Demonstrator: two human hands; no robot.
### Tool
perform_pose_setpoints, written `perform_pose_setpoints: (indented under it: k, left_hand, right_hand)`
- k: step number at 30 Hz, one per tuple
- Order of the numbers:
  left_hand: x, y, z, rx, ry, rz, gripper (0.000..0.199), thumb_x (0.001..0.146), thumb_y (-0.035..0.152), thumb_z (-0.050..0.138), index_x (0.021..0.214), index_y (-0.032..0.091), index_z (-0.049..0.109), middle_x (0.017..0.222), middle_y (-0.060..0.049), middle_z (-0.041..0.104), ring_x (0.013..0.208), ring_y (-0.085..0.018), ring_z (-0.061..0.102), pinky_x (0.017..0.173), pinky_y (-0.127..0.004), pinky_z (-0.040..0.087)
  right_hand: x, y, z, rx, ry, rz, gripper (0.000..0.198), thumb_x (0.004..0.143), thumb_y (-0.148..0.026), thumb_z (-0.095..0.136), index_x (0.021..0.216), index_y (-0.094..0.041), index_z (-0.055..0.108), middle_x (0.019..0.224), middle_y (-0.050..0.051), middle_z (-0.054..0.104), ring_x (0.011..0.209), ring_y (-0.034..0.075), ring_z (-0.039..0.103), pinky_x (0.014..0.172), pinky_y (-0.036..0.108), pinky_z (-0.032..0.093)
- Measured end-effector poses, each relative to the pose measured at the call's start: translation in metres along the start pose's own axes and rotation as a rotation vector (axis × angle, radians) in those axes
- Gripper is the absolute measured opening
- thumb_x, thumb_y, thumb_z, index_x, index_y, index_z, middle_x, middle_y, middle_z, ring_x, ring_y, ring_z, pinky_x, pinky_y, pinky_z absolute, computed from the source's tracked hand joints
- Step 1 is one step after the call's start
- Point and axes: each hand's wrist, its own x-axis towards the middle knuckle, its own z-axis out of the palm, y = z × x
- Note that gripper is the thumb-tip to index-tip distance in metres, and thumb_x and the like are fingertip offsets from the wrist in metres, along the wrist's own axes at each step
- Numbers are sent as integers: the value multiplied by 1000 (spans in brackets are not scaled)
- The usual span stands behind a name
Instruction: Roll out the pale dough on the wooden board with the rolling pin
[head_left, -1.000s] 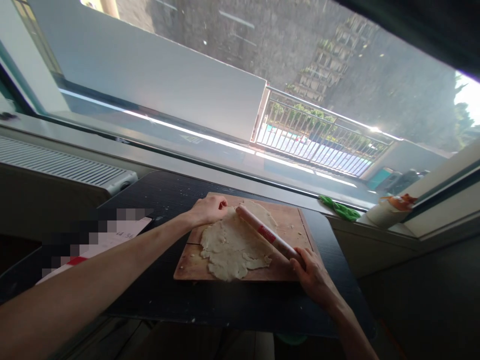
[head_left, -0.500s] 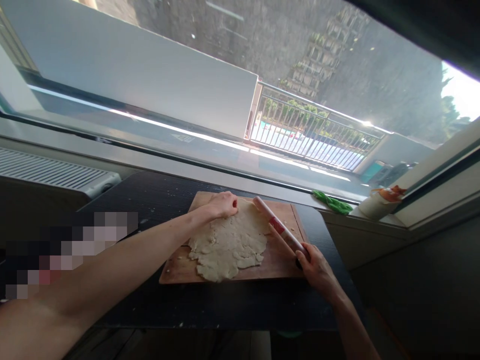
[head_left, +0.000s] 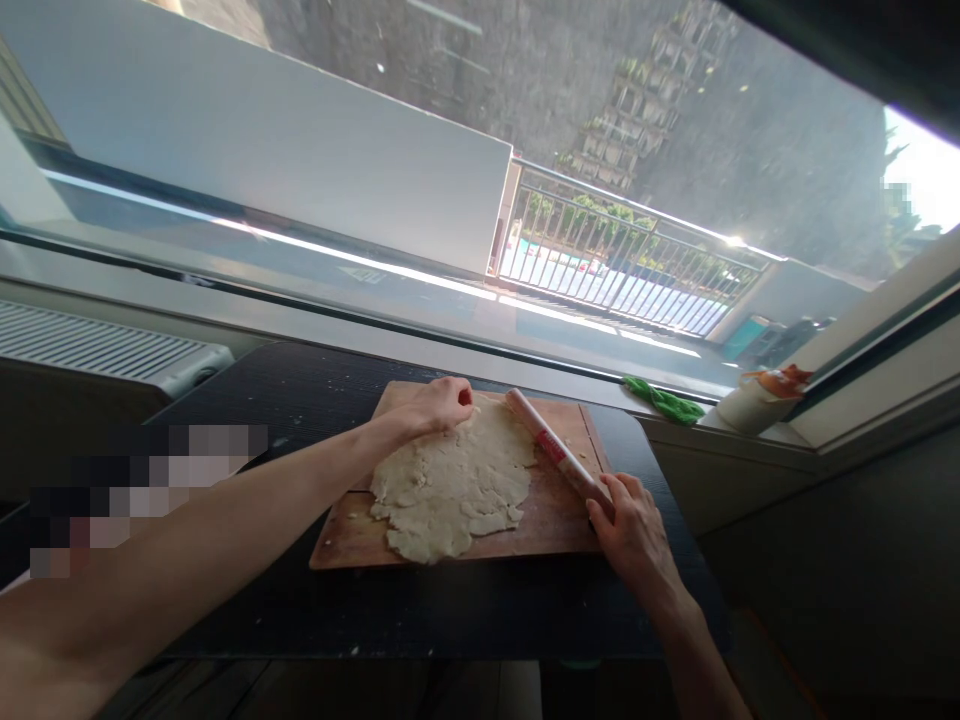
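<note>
A wide, ragged sheet of pale dough (head_left: pixel 450 490) lies flat on a wooden cutting board (head_left: pixel 562 530). My left hand (head_left: pixel 445 404) is curled closed at the dough's far edge, and whatever its fingers pinch there is hidden. In my right hand (head_left: pixel 636 525) is the near end of a pale cylindrical roll (head_left: pixel 544 430) with a red label. It lies slantwise over the right side of the board, beside the dough's right edge, and its far end points at the window.
The board rests on a dark table (head_left: pixel 420 610). Beyond it are a windowsill with a green cloth (head_left: pixel 664 400) and a pale container (head_left: pixel 757 405) with something orange on top. A white radiator (head_left: pixel 112 345) stands at the left, under the large window.
The roll has come down towards the board, and the thin strip seen beneath it earlier no longer shows. My right hand has risen slightly in view. My left hand stays at the dough's edge.
</note>
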Motion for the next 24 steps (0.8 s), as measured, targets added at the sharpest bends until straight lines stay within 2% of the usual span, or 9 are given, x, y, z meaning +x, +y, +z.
perform_pose_setpoints:
  k: [3,6,10,14,17,21,24]
  left_hand:
    - [-11,-12,0,-12,75,-14,22,70,31,55,80,22,72,81,-1,72,77,-18,65,67,-23,44]
    - [-19,-24,-5,-27,113,-42,19,68,30,56,70,22,72,74,-2,72,75,-18,65,65,-24,44]
    - [-28,-44,-15,-232,182,-116,24,68,37,57,77,19,72,72,-1,71,68,-15,63,59,-21,44]
    - [-45,-72,-20,-378,210,-247,26,67,41,59,75,18,68,59,1,64,53,-12,56,49,-20,41]
    - [-61,-88,-23,-520,203,-335,25,65,42,61,72,19,65,55,2,60,49,-11,54,47,-20,43]
    - [-76,-95,-26,-659,178,-409,24,62,41,63,72,19,63,59,1,63,56,-13,59,51,-21,49]
    - [-82,-95,-26,-678,169,-414,23,63,40,62,71,18,62,63,1,65,57,-13,61,52,-22,50]
  right_hand:
    - [0,-24,-7,76,45,-61,30,88,-26,46,115,-22,58,115,8,57,104,24,54,89,38,42]
    - [4,-62,0,208,-85,-168,25,89,-23,46,109,-22,62,109,6,60,100,21,56,89,34,43]
    - [16,-131,24,285,-238,-320,23,91,-27,47,104,-21,64,102,5,63,95,19,58,86,30,44]
    - [25,-205,44,160,-306,-458,29,87,-40,51,94,-16,65,95,10,65,90,23,59,83,37,45]
    - [25,-245,53,0,-318,-452,40,78,-45,60,96,-9,64,91,17,64,85,29,57,78,46,45]
    - [26,-269,60,-127,-362,-356,24,84,-17,50,99,-5,64,96,22,61,86,30,57,74,48,46]
    - [30,-274,65,-91,-375,-273,32,85,-5,38,106,-2,61,101,24,59,92,32,56,73,47,47]
